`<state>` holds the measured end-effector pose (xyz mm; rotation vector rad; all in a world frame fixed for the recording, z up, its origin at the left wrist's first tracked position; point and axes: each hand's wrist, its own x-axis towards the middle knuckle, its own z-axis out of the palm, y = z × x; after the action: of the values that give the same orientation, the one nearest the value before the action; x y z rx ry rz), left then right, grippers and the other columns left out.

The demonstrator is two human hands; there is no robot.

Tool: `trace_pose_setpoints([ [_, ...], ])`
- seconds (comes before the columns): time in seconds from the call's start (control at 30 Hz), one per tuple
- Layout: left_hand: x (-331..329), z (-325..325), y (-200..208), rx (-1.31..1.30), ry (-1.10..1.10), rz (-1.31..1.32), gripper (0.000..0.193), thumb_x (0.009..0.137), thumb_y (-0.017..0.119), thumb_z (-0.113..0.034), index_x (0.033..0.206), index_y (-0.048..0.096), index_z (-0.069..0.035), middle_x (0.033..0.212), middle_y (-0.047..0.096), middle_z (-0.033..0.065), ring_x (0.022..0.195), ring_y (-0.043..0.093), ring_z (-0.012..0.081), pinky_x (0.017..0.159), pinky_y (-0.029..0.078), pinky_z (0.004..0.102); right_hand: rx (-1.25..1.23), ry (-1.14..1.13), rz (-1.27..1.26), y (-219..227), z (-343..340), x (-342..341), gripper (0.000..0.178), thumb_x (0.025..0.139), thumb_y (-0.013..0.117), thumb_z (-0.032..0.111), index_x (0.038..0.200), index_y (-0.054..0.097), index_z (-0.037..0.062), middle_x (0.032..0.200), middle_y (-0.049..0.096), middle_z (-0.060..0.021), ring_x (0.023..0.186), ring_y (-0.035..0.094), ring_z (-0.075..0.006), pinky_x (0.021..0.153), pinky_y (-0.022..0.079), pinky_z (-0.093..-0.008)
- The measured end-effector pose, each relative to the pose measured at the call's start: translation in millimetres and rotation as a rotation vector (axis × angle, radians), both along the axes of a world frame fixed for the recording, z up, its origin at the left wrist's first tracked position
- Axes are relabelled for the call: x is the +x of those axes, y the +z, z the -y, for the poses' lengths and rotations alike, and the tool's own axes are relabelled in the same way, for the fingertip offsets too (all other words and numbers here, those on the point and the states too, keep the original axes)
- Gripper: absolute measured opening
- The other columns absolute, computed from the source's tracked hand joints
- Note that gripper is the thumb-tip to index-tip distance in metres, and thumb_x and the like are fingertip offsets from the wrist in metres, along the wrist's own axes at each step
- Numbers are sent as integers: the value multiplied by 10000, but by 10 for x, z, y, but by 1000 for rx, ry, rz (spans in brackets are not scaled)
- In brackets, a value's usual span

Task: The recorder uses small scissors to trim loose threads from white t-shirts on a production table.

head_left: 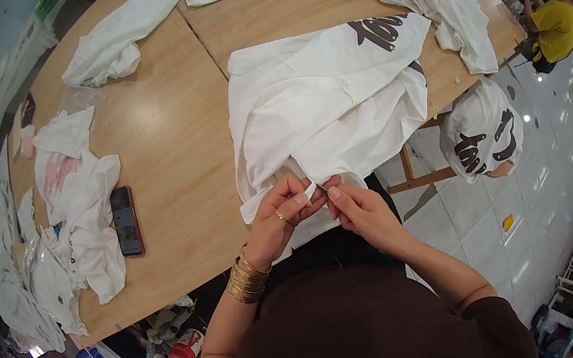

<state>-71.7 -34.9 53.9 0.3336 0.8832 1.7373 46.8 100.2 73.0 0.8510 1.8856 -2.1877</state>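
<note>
A white garment [318, 98] with dark brown lettering lies spread and rumpled over the table's near edge. My left hand [281, 210], with a ring and gold bangles at the wrist, is closed in a pinch on a narrow edge of this cloth. Close against it, my right hand [364, 213] is also closed, thumb and forefinger together at the same edge. Something thin and dark shows between the fingertips there, too small to name. The garment's near part hangs toward my lap.
The wooden table [162, 116] bears more white garments [84, 213] at left, far side and right. A phone [127, 221] lies on the left. A white bundle [479, 131] rests on a stool at the right. A person in yellow [555, 28] sits at the far right.
</note>
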Motion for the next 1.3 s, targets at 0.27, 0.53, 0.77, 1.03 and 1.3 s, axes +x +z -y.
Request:
trace_pose_setpoints([
  [0.27, -7, -18, -32, 9, -15, 19, 122, 926, 425, -127, 831, 401, -55, 1202, 455, 150, 1259, 380, 288, 1027, 352, 365, 18, -32, -40, -40, 21, 9, 367, 953, 422, 314, 725, 519, 44, 572, 407, 23, 537, 387, -50, 511, 340, -216],
  [0.53, 13, 3, -104, -24, -4, -16, 128, 923, 459, -148, 848, 430, -49, 1089, 505, 82, 1120, 474, 170, 971, 382, 299, 132, -43, -33, -61, -5, 18, 354, 935, 462, 315, 730, 526, 33, 543, 387, 5, 528, 366, -57, 507, 339, -231],
  [0.77, 90, -17, -177, -222, -5, -379, 167, 910, 515, -172, 843, 556, -26, 895, 517, -15, 877, 506, 66, 867, 415, 243, 631, 129, -186, 29, -128, 43, 233, 804, 645, 212, 957, 533, 78, 643, 542, -60, 532, 526, -185, 518, 423, -285],
  [1.03, -281, -96, -170, -344, -23, -518, 306, 823, 631, -183, 1091, 552, -59, 1077, 549, 35, 1006, 516, 136, 841, 424, 282, 801, -82, -223, -286, -349, 10, 200, 764, 678, 95, 931, 585, 34, 663, 586, -39, 571, 545, -93, 532, 429, -237],
  [1.3, -937, -517, -526, -902, 481, -1677, 535, 672, 658, -110, 1182, 506, -168, 1226, 456, 54, 1094, 436, 292, 879, 389, 453, 238, -451, -536, 263, -668, -135, 69, 834, 571, 36, 798, 518, 9, 709, 594, -60, 524, 487, -62, 487, 379, -187],
])
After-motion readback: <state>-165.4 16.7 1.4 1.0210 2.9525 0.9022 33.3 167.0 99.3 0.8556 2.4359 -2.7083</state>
